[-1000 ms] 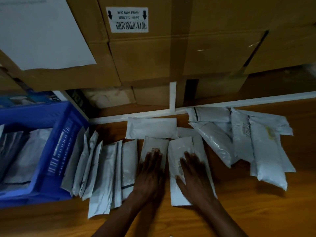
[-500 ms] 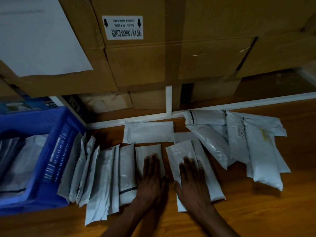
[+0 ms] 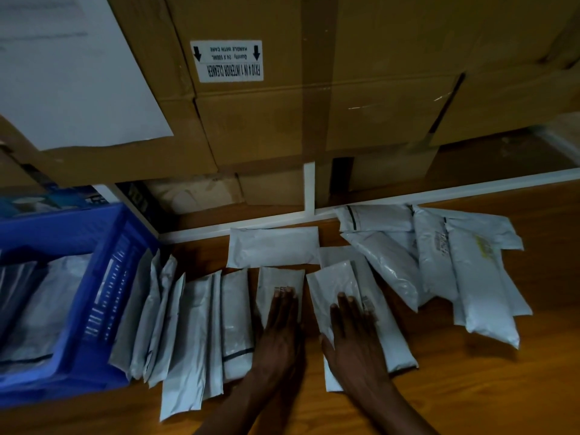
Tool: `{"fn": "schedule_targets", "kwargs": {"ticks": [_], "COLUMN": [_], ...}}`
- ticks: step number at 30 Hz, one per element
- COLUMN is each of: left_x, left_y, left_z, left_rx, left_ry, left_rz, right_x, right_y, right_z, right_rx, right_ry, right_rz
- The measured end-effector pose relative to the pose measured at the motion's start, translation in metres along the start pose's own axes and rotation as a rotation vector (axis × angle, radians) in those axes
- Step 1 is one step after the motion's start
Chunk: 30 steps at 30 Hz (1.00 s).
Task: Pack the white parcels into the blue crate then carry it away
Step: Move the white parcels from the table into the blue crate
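My left hand lies flat, palm down, on an upright white parcel. Beside it my right hand presses flat on a second white parcel, which overlaps a longer parcel angled to the right. Neither hand grips anything. The blue crate stands at the left and holds several parcels. A row of parcels leans against the crate's right wall. One parcel lies crosswise beyond my fingers. A loose pile of parcels sits at the right.
Everything rests on a wooden table. Stacked cardboard boxes fill the back, behind a white rail along the table's far edge. A white sheet hangs on the box at top left.
The two parcels under my right hand have fanned apart, the lower one's near end swinging right. Both hands stay flat on their parcels; the view has tilted slightly.
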State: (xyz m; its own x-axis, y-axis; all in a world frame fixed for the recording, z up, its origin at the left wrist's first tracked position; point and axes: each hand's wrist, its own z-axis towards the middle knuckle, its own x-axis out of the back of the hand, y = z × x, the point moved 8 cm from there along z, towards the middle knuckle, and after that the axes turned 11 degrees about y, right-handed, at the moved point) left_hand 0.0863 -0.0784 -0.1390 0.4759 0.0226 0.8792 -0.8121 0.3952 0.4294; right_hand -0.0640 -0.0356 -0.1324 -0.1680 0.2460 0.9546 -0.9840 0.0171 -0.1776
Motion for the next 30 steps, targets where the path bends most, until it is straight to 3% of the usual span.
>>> {"fn": "schedule_targets", "kwargs": {"ticks": [8,14,20,26,30], "left_x": [0.005,0.022,0.055,0.124,0.198], "left_y": [-0.002,0.011,0.028,0.033,0.014], "left_z": [-0.001,0.006,0.025,0.044,0.051], "left_rx": [0.063,0.003,-0.031,-0.030,-0.032], "left_ry": [-0.030,0.007,0.075,0.163,0.273], "left_rz": [0.078,0.080,0.084,0.069,0.115], "right_x": [-0.002,0.020,0.061,0.087,0.124], "right_y": [0.000,-0.004,-0.009,-0.019,-0.062], "right_z": [0.001,0.008,0.020,0.045,0.075], "right_rx": [-0.009,-0.046,-0.037,0.038,0.134], "right_ry": [0.027,0.089,0.307,0.359,0.383], "right_rz": [-0.009,0.034,0.002,-0.036,0.033]}}
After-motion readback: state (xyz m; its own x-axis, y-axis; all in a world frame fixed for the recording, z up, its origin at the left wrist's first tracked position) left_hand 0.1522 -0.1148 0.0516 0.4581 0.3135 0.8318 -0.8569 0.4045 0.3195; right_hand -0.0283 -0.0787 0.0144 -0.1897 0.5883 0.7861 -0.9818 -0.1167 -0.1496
